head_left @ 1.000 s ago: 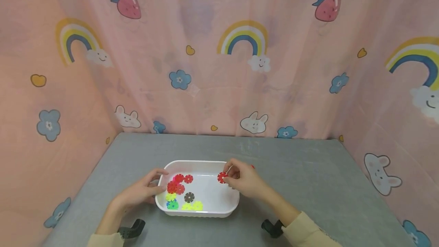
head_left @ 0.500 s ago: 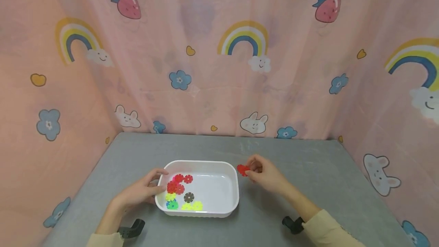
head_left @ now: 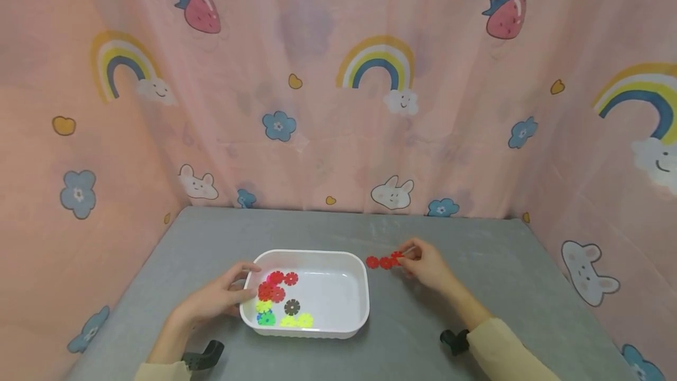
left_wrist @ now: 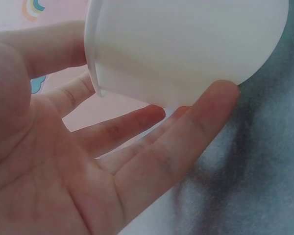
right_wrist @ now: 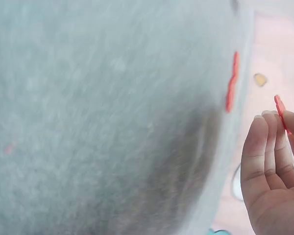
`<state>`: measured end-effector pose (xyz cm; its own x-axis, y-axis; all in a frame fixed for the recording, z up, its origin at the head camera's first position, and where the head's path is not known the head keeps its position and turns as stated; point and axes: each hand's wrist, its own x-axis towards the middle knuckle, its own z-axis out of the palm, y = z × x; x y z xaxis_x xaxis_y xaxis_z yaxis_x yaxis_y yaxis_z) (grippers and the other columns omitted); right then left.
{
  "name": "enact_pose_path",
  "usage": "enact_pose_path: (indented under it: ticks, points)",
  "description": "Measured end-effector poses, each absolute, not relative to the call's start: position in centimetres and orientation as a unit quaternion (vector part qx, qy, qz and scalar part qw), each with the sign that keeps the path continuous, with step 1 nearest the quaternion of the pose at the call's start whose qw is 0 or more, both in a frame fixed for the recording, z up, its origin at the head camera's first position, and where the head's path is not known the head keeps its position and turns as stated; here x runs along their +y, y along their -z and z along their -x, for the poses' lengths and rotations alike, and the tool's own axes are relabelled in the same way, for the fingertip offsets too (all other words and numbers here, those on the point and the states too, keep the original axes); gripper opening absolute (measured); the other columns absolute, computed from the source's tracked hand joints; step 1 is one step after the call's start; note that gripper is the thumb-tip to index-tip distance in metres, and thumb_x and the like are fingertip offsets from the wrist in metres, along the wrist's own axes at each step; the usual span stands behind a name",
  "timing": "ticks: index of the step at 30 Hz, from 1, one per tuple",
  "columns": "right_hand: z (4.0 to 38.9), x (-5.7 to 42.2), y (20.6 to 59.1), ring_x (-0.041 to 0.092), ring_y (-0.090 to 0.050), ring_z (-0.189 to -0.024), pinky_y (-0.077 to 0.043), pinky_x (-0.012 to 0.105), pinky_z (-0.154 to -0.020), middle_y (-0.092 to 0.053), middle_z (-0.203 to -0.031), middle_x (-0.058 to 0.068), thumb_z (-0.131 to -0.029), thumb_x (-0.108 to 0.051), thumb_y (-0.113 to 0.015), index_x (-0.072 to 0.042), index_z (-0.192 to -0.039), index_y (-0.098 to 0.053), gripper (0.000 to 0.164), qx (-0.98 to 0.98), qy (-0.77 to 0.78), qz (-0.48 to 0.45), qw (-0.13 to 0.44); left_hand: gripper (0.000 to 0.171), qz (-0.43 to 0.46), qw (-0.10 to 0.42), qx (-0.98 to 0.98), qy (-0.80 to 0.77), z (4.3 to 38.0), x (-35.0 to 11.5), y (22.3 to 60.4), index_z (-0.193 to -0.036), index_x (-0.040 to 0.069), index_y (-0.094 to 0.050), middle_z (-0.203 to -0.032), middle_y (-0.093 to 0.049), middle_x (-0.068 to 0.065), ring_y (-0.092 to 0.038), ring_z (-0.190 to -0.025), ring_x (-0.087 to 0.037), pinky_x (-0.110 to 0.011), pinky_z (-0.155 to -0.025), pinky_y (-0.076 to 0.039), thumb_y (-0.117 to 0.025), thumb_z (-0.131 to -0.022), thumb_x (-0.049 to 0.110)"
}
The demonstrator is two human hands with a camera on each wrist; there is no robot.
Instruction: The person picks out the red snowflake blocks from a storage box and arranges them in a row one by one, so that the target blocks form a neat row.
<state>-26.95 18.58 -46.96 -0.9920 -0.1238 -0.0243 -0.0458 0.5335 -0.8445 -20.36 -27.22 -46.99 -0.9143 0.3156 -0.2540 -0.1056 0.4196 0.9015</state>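
Note:
A white plastic tray (head_left: 338, 330) stands on the table with several toothed snowflake discs in its left part: red discs (head_left: 265, 291), yellow discs (head_left: 304, 320), a green disc (head_left: 267, 318) and a dark disc (head_left: 292, 307). My left hand (head_left: 214, 296) holds the tray's left end, fingers at its rim and wall; the left wrist view shows fingertips against the white wall (left_wrist: 186, 44). My right hand (head_left: 431, 266) pinches a red snowflake disc (right_wrist: 280, 108) between thumb and fingertips. Beside it, red discs (head_left: 372, 262) lie in a row right of the tray; the right wrist view shows them edge-on.
The grey table (head_left: 476, 287) ends at a pink patterned curtain (head_left: 317, 163), which hangs behind it and at both sides. Black wrist mounts (head_left: 203, 356) sit low on both forearms.
My right hand has carried the red disc out of the tray, rightward to the row of red discs on the table. The left hand has stayed at the tray's left end.

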Motion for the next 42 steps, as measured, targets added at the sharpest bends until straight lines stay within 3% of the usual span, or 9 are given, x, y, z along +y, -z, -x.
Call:
enact_pose_path:
  ticks: [9,20,27,34,42]
  points:
    - [28.6,19.0,48.5,0.020,-0.062,-0.064,-0.058,0.033,-0.061,-0.064,-0.076,0.008,-0.094,-0.002,-0.068,0.001,-0.105,-0.061,0.013,0.893,0.446,0.034,0.055,0.057,-0.072,0.200,0.815,-0.540,20.4,-27.3,47.2,-0.146,0.009,-0.040,-0.151,-0.035,-0.029,-0.060,-0.115,-0.034,-0.042,-0.082,-0.061,-0.068,-0.097,0.022]
    - [28.8,19.5,48.6,0.019,-0.061,-0.064,-0.057,0.032,-0.058,-0.063,-0.079,0.008,-0.095,-0.005,-0.069,0.002,-0.106,-0.061,0.015,0.914,0.400,0.043,0.056,0.057,-0.072,0.204,0.811,-0.543,20.6,-27.2,47.2,-0.146,0.009,-0.040,-0.153,-0.032,-0.031,-0.059,-0.116,-0.034,-0.043,-0.083,-0.060,-0.068,-0.098,0.023]
    - [28.8,19.4,46.7,0.019,-0.059,-0.067,-0.055,0.033,-0.059,-0.064,-0.086,0.010,-0.097,-0.008,-0.065,0.004,-0.111,-0.064,0.018,0.925,0.369,0.084,0.029,0.056,-0.069,0.206,0.811,-0.543,20.7,-27.4,47.2,-0.146,0.010,-0.040,-0.152,-0.033,-0.031,-0.059,-0.116,-0.034,-0.043,-0.082,-0.061,-0.067,-0.098,0.022]
    - [28.1,17.7,43.6,0.026,-0.062,-0.093,-0.059,0.042,-0.081,-0.069,-0.104,0.010,-0.098,-0.017,-0.067,-0.004,-0.111,-0.069,0.018,0.933,0.343,0.108,-0.011,0.058,-0.066,0.202,0.818,-0.534,20.5,-27.4,47.0,-0.146,0.010,-0.040,-0.152,-0.035,-0.028,-0.059,-0.117,-0.034,-0.041,-0.081,-0.061,-0.069,-0.097,0.023]
    - [26.1,15.0,41.3,0.022,-0.065,-0.091,-0.060,0.035,-0.076,-0.069,-0.104,0.007,-0.098,-0.019,-0.068,-0.007,-0.113,-0.069,0.019,0.914,0.392,0.101,-0.015,0.056,-0.054,0.194,0.816,-0.542,20.6,-27.0,47.1,-0.146,0.010,-0.043,-0.150,-0.038,-0.023,-0.057,-0.118,-0.035,-0.043,-0.082,-0.060,-0.069,-0.097,0.021]
